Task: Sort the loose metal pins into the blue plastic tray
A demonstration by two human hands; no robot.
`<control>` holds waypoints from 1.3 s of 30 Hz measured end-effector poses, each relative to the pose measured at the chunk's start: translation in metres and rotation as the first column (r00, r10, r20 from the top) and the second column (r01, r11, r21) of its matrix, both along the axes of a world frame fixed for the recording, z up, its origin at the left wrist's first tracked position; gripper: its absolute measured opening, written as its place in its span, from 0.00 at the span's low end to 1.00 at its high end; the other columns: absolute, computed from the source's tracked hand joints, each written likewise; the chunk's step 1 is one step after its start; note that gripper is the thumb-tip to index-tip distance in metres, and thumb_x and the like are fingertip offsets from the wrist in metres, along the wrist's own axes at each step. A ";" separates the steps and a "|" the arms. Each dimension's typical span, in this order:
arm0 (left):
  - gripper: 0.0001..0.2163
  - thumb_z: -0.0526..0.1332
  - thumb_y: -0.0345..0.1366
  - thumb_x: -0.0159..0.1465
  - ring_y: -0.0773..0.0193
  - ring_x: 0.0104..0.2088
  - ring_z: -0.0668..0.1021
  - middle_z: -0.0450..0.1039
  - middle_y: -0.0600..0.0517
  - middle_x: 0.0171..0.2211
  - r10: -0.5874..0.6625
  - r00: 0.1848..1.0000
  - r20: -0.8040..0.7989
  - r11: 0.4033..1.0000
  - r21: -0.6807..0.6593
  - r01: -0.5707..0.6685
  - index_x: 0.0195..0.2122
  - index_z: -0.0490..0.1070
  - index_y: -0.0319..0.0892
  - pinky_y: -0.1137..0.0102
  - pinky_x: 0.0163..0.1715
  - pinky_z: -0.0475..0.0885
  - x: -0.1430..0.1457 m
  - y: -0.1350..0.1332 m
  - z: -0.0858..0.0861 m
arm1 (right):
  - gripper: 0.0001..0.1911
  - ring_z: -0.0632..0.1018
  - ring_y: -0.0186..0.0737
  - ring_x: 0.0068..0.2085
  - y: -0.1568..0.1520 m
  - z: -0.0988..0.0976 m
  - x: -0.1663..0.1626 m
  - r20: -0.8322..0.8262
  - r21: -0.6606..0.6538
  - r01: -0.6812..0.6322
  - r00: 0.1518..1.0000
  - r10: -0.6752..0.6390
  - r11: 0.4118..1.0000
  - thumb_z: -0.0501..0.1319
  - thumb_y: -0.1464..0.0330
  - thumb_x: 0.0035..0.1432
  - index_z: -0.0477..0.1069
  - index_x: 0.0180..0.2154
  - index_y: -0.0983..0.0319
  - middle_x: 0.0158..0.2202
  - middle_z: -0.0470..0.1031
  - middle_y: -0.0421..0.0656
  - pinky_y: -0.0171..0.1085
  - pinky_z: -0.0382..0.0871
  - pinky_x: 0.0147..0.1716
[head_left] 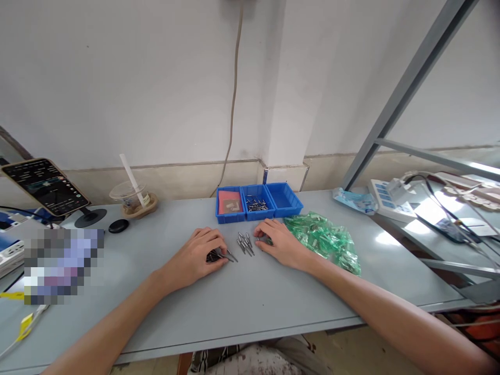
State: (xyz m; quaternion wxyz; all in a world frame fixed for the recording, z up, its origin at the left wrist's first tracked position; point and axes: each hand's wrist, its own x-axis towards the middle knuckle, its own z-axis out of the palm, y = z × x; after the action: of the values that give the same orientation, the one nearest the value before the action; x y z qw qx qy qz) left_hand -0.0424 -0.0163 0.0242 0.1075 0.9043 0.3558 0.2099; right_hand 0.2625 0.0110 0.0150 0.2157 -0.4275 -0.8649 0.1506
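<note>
My left hand (203,252) rests on the grey table, its fingers curled over a bunch of slim metal pins (213,255). Some of their ends stick out past the thumb and forefinger. Between the hands lies a small loose pile of the same silver pins (245,244). My right hand (278,240) is just right of that pile, fingers bent inward and closed. A bit of metal shows at its fingertips, but most of what is under them is hidden. More pins (257,205) lie in the middle blue bin (259,214) behind the hands.
Left of the middle bin, a blue bin (231,219) holds a reddish packet; right of it stands another blue bin (288,211). A crumpled green plastic bag (328,239) lies beside my right forearm. Farther left are a phone (46,186) on a stand and a plastic cup (128,192).
</note>
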 end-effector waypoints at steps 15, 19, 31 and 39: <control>0.02 0.64 0.35 0.70 0.55 0.45 0.75 0.76 0.51 0.42 0.020 0.999 -0.035 1.000 0.014 -0.020 0.42 0.72 0.47 0.59 0.51 0.68 0.000 -0.002 0.002 | 0.07 0.71 0.50 0.45 -0.006 0.006 -0.002 -0.004 -0.035 0.093 0.996 -0.093 0.995 0.65 0.68 0.66 0.68 0.44 0.56 0.39 0.77 0.43 0.48 0.65 0.47; 0.01 0.62 0.33 0.69 0.55 0.44 0.74 0.76 0.52 0.41 0.029 0.998 -0.061 1.000 0.005 -0.029 0.40 0.71 0.46 0.59 0.51 0.67 -0.004 -0.003 0.004 | 0.06 0.71 0.50 0.45 -0.006 0.005 -0.001 -0.005 -0.033 0.080 0.997 -0.080 0.996 0.63 0.70 0.67 0.68 0.44 0.56 0.39 0.78 0.42 0.48 0.64 0.48; 0.07 0.59 0.36 0.76 0.56 0.48 0.74 0.76 0.51 0.46 -0.031 0.997 -0.068 0.999 -0.011 0.031 0.46 0.78 0.51 0.59 0.52 0.66 -0.003 0.002 -0.002 | 0.04 0.75 0.49 0.46 -0.006 0.005 -0.002 -0.045 -0.021 0.087 0.995 -0.088 0.996 0.59 0.71 0.70 0.70 0.45 0.58 0.42 0.78 0.45 0.47 0.68 0.48; 0.07 0.59 0.34 0.76 0.57 0.48 0.73 0.76 0.51 0.46 -0.066 0.996 -0.064 0.998 -0.013 0.066 0.46 0.77 0.48 0.61 0.52 0.64 -0.001 0.001 -0.002 | 0.10 0.77 0.44 0.44 -0.004 0.007 0.001 -0.194 -0.034 0.092 0.976 -0.097 0.995 0.53 0.69 0.74 0.73 0.48 0.57 0.46 0.73 0.46 0.44 0.72 0.46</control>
State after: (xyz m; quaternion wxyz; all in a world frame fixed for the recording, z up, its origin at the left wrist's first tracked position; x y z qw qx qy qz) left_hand -0.0437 -0.0152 0.0221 0.1080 0.9212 0.3302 0.1752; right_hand 0.2634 0.0066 0.0220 0.3011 -0.4541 -0.8162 0.1923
